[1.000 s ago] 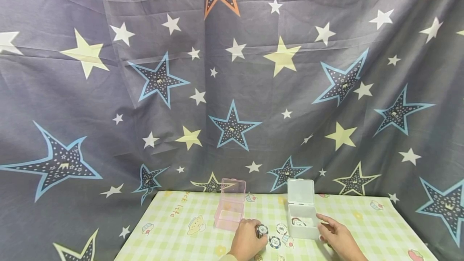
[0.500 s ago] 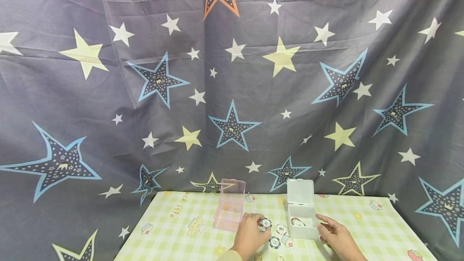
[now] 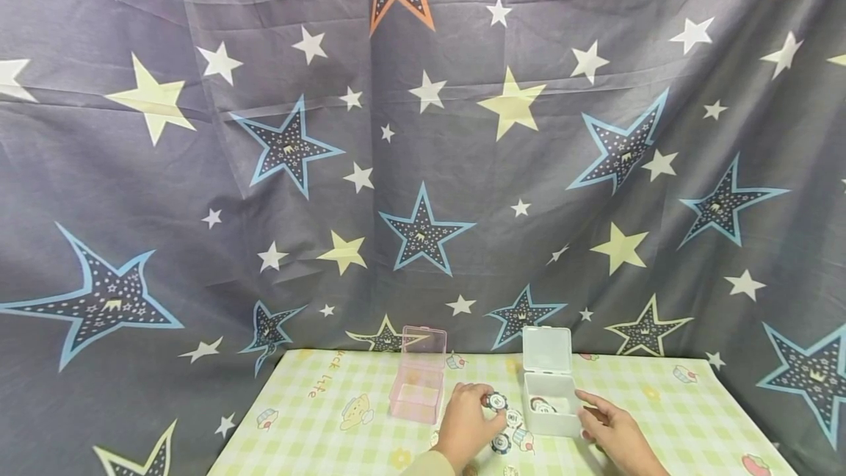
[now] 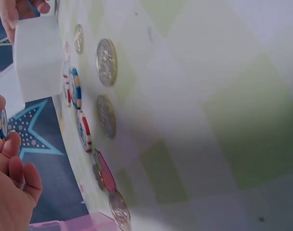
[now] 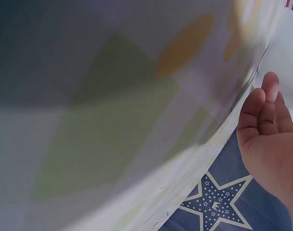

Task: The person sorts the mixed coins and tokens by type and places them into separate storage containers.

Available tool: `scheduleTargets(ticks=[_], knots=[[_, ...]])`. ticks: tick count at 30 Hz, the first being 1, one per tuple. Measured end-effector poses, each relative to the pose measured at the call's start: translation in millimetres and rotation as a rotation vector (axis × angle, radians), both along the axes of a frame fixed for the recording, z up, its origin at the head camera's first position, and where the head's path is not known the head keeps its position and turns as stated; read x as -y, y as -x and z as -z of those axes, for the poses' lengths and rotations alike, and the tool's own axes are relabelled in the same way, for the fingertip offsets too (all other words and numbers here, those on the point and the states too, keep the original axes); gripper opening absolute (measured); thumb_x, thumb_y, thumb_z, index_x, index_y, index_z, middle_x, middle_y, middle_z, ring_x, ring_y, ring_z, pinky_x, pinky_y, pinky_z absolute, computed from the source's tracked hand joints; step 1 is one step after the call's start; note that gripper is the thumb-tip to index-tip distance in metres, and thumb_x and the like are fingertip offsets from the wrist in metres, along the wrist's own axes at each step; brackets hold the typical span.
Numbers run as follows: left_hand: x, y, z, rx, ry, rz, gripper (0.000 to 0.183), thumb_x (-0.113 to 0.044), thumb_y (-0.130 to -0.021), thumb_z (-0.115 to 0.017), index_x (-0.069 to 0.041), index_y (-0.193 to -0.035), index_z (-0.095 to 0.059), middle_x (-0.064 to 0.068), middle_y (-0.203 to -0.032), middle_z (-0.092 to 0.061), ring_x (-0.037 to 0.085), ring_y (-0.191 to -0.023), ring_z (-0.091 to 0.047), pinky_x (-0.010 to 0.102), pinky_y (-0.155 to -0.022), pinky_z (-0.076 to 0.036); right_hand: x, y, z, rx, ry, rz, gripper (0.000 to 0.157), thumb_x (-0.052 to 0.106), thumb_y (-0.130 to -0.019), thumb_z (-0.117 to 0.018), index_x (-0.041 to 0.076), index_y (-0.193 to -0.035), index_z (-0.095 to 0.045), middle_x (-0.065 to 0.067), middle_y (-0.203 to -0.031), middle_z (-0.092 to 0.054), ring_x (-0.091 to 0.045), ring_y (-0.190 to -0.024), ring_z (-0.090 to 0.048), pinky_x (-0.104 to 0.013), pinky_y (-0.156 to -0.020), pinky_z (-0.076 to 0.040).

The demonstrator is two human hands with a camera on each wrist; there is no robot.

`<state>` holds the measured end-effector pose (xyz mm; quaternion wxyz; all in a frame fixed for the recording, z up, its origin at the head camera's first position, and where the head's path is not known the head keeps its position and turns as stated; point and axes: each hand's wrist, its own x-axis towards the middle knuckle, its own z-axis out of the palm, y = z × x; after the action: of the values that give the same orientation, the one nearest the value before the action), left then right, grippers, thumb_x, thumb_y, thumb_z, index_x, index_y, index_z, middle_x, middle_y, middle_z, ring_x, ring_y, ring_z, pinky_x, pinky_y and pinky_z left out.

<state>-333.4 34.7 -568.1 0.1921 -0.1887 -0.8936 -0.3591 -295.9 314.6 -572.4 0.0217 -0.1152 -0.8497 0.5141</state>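
My left hand (image 3: 465,423) pinches a dark blue and white poker chip (image 3: 497,402) between thumb and fingers, above the table and left of the open white box (image 3: 554,425). In the left wrist view the held chip (image 4: 3,124) shows edge-on at the fingertips. More poker chips lie on the cloth below, among them a blue-edged one (image 3: 501,444) and a red-edged one (image 4: 84,131). Inside the white box several chips (image 3: 543,405) show. My right hand (image 3: 616,432) rests at the box's right side, fingers loosely bent against its wall, holding nothing visible.
An open pink transparent box (image 3: 415,411) stands left of my left hand, its lid raised. Several coins (image 4: 106,61) and a pink piece (image 4: 106,172) lie on the green checked tablecloth (image 3: 317,417). A starry curtain (image 3: 463,278) hangs behind the table.
My left hand has moved right and slightly away from me with the poker chip, from near the pink box toward the white box. The right hand has stayed at the white box.
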Motion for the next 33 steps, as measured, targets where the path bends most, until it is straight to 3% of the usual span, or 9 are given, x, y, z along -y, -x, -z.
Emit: scheduleTargets(ticks=[7,14,24,33], knots=[[-11.2,-2.2,-5.2,0.015,-0.022,0.039,0.032,-0.024,-0.076,-0.085,-0.007,-0.103,-0.081,-0.011,-0.077,-0.060,0.001,-0.080,-0.047,0.021,-0.074,-0.051,-0.6,-0.5,0.7,-0.005,0.002,0.005,0.050,0.025,-0.107,-0.063,0.000,-0.150,-0.058,-0.018,-0.115,-0.079,-0.018,-0.081,-0.072,-0.031,-0.066,-0.056],[-17.5,-5.1,-12.6,0.085,-0.023,0.062,0.036,-0.028,-0.078,-0.085,-0.007,-0.107,-0.081,-0.008,-0.078,-0.064,0.002,-0.079,-0.045,0.022,-0.071,-0.050,-1.6,-0.7,2.5,-0.009,-0.006,-0.004,0.051,0.026,-0.107,-0.064,0.000,-0.150,-0.058,-0.018,-0.115,-0.080,-0.019,-0.081,-0.072,-0.032,-0.065,-0.056],[-27.3,-0.1,-7.6,0.039,-0.012,0.032,0.033,-0.027,-0.076,-0.086,-0.009,-0.104,-0.081,-0.011,-0.076,-0.065,0.002,-0.079,-0.051,0.022,-0.074,-0.053,-0.4,-0.7,-0.1,-0.009,-0.007,0.004,0.050,0.023,-0.107,-0.063,0.000,-0.150,-0.058,-0.020,-0.116,-0.079,-0.018,-0.081,-0.073,-0.031,-0.066,-0.056],[-38.5,-1.4,-11.3,0.060,-0.006,0.070,0.035,-0.028,-0.077,-0.084,-0.007,-0.106,-0.081,-0.009,-0.075,-0.064,0.003,-0.079,-0.051,0.021,-0.074,-0.054,-1.1,0.2,2.3,-0.013,0.016,0.005,0.051,0.023,-0.106,-0.064,-0.001,-0.150,-0.057,-0.021,-0.118,-0.079,-0.019,-0.082,-0.073,-0.031,-0.066,-0.056]])
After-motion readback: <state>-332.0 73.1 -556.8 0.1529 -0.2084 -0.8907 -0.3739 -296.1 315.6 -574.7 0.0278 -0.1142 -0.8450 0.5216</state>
